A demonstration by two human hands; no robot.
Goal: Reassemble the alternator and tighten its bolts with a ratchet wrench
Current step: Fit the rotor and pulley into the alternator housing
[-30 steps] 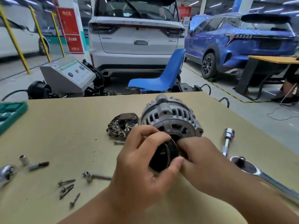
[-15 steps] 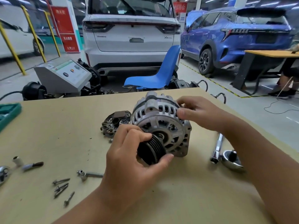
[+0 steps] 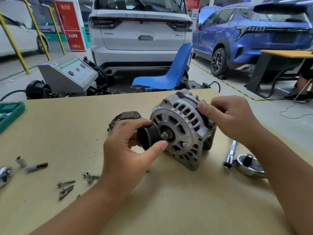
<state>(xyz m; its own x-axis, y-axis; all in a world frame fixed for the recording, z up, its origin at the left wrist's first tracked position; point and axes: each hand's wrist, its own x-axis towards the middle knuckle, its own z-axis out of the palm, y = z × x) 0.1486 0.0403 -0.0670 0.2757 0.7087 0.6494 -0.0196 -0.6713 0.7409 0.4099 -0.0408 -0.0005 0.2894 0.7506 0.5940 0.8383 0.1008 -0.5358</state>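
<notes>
Pulley (image 3: 148,136) — black, ribbed — pinched by left hand (image 3: 126,150); right hand (image 3: 232,116) grips finned alternator (image 3: 182,131).

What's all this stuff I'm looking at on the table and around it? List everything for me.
alternator: one, silver, table centre, held up
pulley: one, black, off the shaft, in the left hand
rectifier plate: one, dark brown, behind the left hand
long bolts: about four, grey, front left
sockets: two small, silver, far left
extension bar: one, chrome, right of alternator
ratchet wrench: one, chrome, right, partly under the forearm
tool case: one, teal, left edge
table: one, tan
chair: one, blue, behind table
cars: white, blue, background
left hand: grips pulley
right hand: grips alternator's rim
</notes>
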